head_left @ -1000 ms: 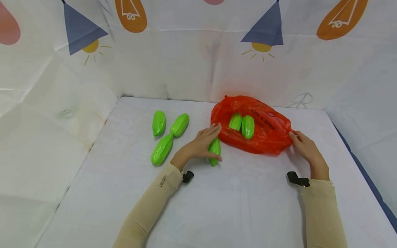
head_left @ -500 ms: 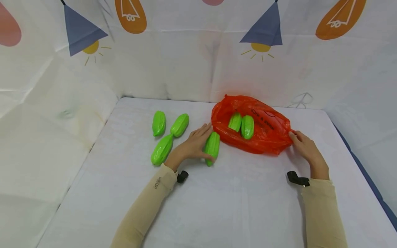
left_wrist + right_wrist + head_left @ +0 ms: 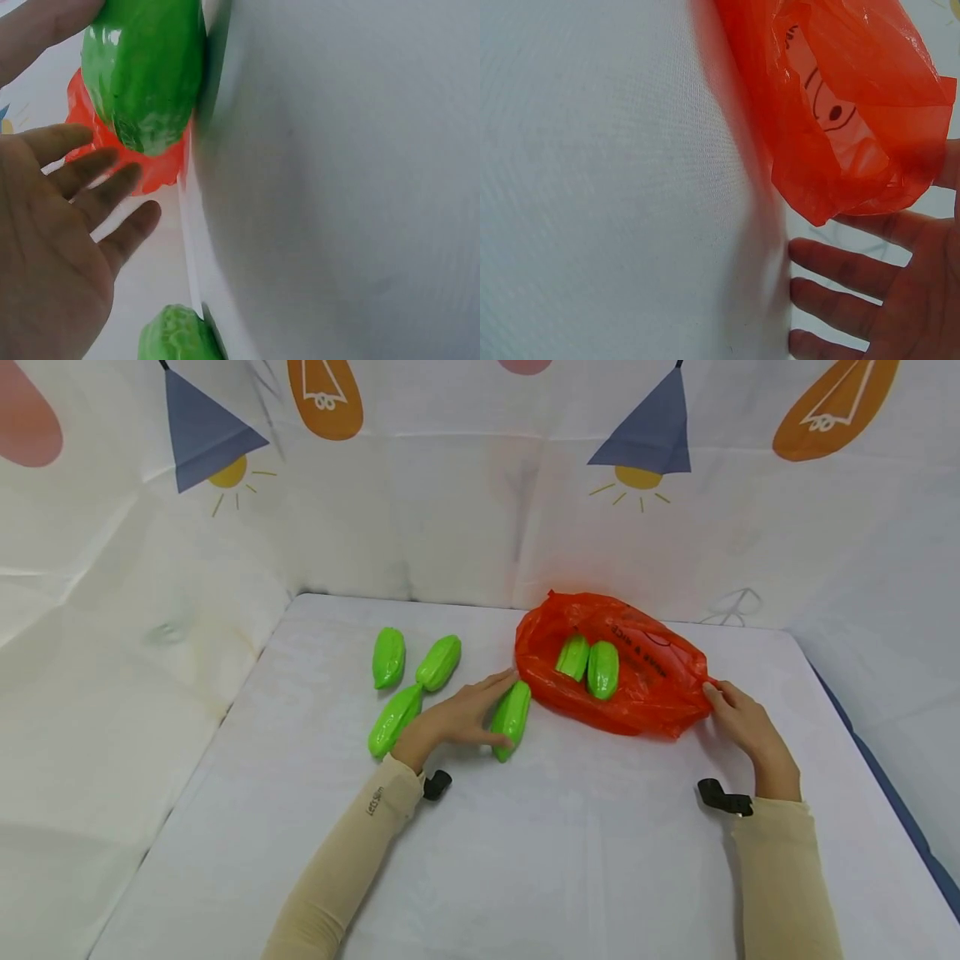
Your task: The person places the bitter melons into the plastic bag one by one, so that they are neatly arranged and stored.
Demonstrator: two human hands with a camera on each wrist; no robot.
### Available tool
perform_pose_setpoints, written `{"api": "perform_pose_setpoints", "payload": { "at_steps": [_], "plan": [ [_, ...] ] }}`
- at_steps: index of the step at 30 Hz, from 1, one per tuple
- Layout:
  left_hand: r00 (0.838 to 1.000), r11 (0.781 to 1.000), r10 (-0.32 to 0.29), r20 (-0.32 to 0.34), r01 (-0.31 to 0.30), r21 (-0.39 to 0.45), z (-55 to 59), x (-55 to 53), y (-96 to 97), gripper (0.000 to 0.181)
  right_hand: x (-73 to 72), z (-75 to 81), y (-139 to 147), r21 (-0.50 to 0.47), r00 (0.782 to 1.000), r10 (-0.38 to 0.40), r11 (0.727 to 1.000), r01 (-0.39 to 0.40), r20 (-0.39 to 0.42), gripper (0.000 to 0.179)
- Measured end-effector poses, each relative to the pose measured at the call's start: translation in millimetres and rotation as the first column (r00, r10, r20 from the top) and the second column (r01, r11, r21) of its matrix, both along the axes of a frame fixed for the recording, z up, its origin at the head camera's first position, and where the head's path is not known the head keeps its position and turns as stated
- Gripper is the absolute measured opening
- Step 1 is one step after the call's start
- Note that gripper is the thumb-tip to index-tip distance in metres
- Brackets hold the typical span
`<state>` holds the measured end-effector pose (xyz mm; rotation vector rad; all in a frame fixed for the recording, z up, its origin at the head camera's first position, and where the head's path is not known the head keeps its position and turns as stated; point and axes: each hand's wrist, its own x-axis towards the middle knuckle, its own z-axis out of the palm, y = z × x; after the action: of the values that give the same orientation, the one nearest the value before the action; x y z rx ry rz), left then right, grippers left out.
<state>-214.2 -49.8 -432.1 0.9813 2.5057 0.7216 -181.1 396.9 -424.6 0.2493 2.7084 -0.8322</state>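
Note:
My left hand lies beside a shiny green ribbed gourd, fingers extended and thumb spread to its near end. In the left wrist view the palm faces this gourd, with a gap between it and most of the fingers. A red plastic bag lies with its mouth toward me, two more green gourds showing inside. At the bag's right corner my right hand pinches the edge between thumb and forefinger; its other fingers stretch out loosely below the plastic.
Left of my left hand lie three further green gourds, one at the back, one angled and one partly behind the wrist. A white cloth wall with printed lamps rises behind the white table.
My left hand has slid left, away from the bag, and the gourd beside it has shifted slightly left too. The right hand still holds the bag's corner in place.

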Motion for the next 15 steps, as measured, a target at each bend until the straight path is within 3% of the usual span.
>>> {"api": "perform_pose_setpoints", "payload": {
  "at_steps": [3, 8, 15],
  "plan": [
    [0.999, 1.000, -0.026, -0.034, 0.026, 0.001, -0.6, -0.2, 0.3, 0.100, 0.0, -0.3, 0.4, 0.002, 1.000, 0.002, 1.000, -0.002, -0.003, 0.082],
    [0.999, 0.999, -0.036, -0.016, 0.036, -0.009, 0.5, 1.3, 1.1, 0.091, -0.3, -0.2, 0.7, -0.003, 1.000, 0.003, 1.000, -0.003, -0.002, 0.081],
    [1.000, 1.000, -0.023, 0.007, 0.023, 0.011, -1.1, 2.0, 2.8, 0.111, 0.0, -0.1, 1.0, -0.002, 1.000, 0.004, 1.000, -0.004, -0.002, 0.081]
  ]
}}
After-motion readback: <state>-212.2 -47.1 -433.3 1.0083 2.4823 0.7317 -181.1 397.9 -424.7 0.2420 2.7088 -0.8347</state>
